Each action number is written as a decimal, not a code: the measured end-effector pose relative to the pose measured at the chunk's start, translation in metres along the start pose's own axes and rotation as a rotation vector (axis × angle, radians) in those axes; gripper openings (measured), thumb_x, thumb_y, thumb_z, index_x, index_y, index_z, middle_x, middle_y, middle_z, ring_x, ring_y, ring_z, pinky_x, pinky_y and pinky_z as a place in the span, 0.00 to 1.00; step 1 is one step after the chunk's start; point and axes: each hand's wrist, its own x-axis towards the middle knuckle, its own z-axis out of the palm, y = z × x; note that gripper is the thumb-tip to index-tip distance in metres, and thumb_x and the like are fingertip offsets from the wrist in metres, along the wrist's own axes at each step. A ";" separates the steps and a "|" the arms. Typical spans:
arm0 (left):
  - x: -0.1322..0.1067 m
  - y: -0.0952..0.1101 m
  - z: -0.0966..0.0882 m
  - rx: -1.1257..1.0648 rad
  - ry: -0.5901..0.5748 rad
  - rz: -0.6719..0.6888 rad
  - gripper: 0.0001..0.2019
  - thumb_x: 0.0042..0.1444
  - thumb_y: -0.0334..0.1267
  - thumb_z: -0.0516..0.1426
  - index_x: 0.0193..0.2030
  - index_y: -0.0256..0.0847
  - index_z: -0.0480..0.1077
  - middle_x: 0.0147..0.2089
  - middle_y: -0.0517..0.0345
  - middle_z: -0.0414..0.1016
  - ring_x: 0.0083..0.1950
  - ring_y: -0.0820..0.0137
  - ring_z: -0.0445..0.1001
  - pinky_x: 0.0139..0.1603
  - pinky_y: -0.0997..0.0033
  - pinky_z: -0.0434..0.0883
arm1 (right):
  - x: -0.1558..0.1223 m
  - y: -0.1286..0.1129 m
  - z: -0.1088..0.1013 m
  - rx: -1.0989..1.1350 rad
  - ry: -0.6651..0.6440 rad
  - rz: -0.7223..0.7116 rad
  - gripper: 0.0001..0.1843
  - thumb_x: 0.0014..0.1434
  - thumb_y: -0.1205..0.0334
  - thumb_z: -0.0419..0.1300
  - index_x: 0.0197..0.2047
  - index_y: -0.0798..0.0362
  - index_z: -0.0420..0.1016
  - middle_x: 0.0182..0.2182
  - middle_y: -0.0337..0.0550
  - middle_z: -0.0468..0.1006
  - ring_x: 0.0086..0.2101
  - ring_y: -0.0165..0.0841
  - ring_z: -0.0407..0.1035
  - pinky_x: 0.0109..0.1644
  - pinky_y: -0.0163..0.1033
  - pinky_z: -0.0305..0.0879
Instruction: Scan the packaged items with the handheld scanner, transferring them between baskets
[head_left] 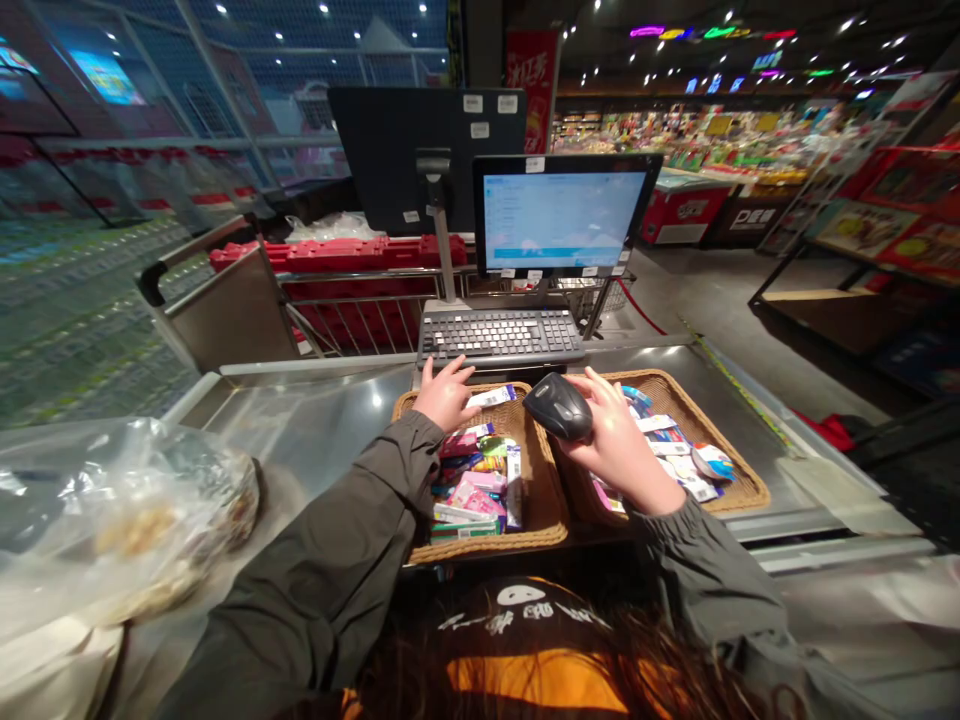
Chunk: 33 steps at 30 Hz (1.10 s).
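My right hand is closed around a black handheld barcode scanner, held above the right wicker basket of small packets. My left hand reaches forward with fingers spread, its tips touching the near edge of the black keyboard. It hovers over the left wicker basket, which is filled with colourful small packs. A lit till screen stands behind the keyboard.
A clear plastic bag of goods lies on the steel counter at the left. A second monitor's back faces me, with a metal trolley and red baskets behind. Shop shelves stand at the right.
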 end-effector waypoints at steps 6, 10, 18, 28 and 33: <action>-0.020 -0.006 0.027 -0.009 -0.159 -0.027 0.09 0.54 0.41 0.62 0.27 0.44 0.79 0.62 0.49 0.73 0.72 0.50 0.58 0.69 0.27 0.40 | -0.002 -0.003 0.009 0.003 -0.052 0.015 0.27 0.51 0.63 0.62 0.56 0.53 0.72 0.62 0.55 0.67 0.68 0.59 0.50 0.66 0.75 0.43; -0.030 -0.006 0.045 -0.009 -0.288 -0.049 0.08 0.54 0.42 0.61 0.31 0.44 0.80 0.62 0.49 0.73 0.72 0.52 0.57 0.71 0.31 0.38 | -0.003 -0.005 0.013 0.007 -0.073 0.019 0.26 0.52 0.61 0.62 0.55 0.54 0.72 0.62 0.56 0.67 0.68 0.58 0.49 0.67 0.74 0.42; -0.035 -0.008 0.066 0.031 -0.370 -0.134 0.09 0.54 0.41 0.61 0.39 0.42 0.80 0.64 0.43 0.71 0.71 0.50 0.60 0.69 0.29 0.45 | -0.011 -0.001 0.011 0.007 -0.048 0.012 0.28 0.51 0.61 0.62 0.57 0.52 0.71 0.61 0.56 0.68 0.68 0.58 0.50 0.66 0.74 0.45; 0.013 0.055 0.010 -0.084 -0.116 0.123 0.26 0.54 0.48 0.63 0.59 0.42 0.71 0.71 0.40 0.61 0.73 0.48 0.56 0.70 0.30 0.47 | -0.042 0.032 -0.037 -0.056 0.151 0.160 0.29 0.53 0.60 0.61 0.59 0.52 0.67 0.59 0.56 0.69 0.67 0.57 0.52 0.68 0.71 0.46; 0.053 0.107 0.013 -0.136 -0.108 0.276 0.27 0.55 0.51 0.63 0.59 0.42 0.71 0.71 0.41 0.59 0.73 0.47 0.53 0.70 0.30 0.47 | -0.068 0.059 -0.066 -0.121 0.235 0.274 0.30 0.53 0.57 0.61 0.59 0.52 0.66 0.60 0.59 0.68 0.67 0.59 0.51 0.67 0.74 0.45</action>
